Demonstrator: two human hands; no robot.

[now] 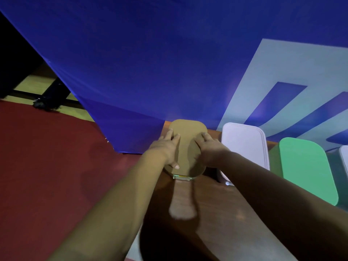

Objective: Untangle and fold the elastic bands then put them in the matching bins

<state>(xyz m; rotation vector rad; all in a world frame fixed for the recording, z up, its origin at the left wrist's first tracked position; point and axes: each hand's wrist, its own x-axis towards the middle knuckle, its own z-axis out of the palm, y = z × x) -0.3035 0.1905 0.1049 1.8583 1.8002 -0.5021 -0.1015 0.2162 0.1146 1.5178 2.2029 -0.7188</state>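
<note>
Under left hand (165, 150) and right hand (211, 148) — brown lid (188, 131), lengthwise away.

Left hand (166, 147) and right hand (211, 149) press the tan lid (188, 132)

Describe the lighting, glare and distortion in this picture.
Head view: dim overall, darkest along the bottom edge; a pale glare patch sits on the wooden table below the brown lid; wide-angle stretch leans the blue backdrop and elongates the green lid at right; edges look soft throughout.
</note>
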